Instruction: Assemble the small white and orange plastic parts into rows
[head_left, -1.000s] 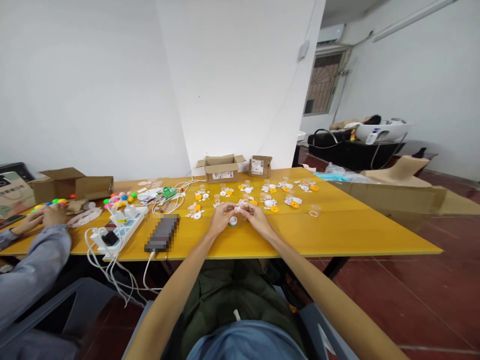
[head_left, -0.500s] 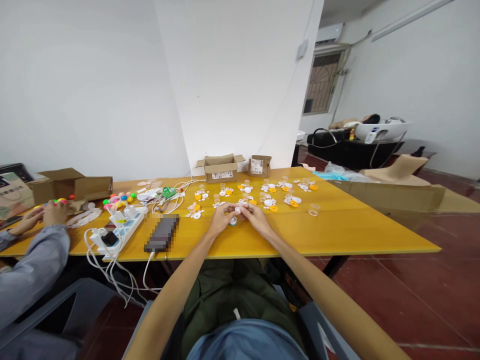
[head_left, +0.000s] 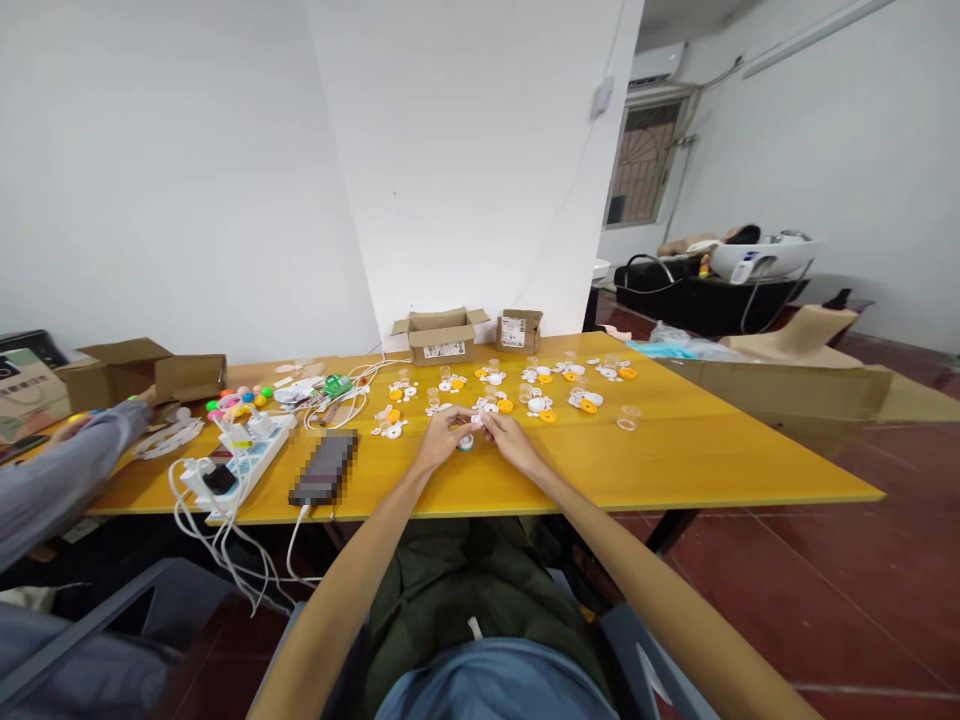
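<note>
Over the front half of the table, my left hand (head_left: 441, 438) and my right hand (head_left: 511, 440) meet at the fingertips. Both are closed on a small white plastic piece (head_left: 476, 420) with dark spots; its exact kind is too small to make out. Just below the fingers, a small round piece (head_left: 466, 442) with a bluish edge shows between the hands. Beyond them lie piles of white and orange plastic parts, such as an orange ring (head_left: 548, 416) and a white disc (head_left: 538, 404). A pair of clear round rings or cups (head_left: 627, 422) lies off to the right.
Two cardboard boxes stand at the back: an open one (head_left: 442, 345) and a smaller one (head_left: 519, 331). To my left are a phone-like device (head_left: 324, 468), a power strip (head_left: 255, 455) with cables and coloured balls (head_left: 241, 398). A co-worker's sleeve (head_left: 82, 465) reaches across the far left.
The co-worker's arm at the left has stretched forward toward the open box there. My own hands stay almost where they were, fingers still together on the white piece.
</note>
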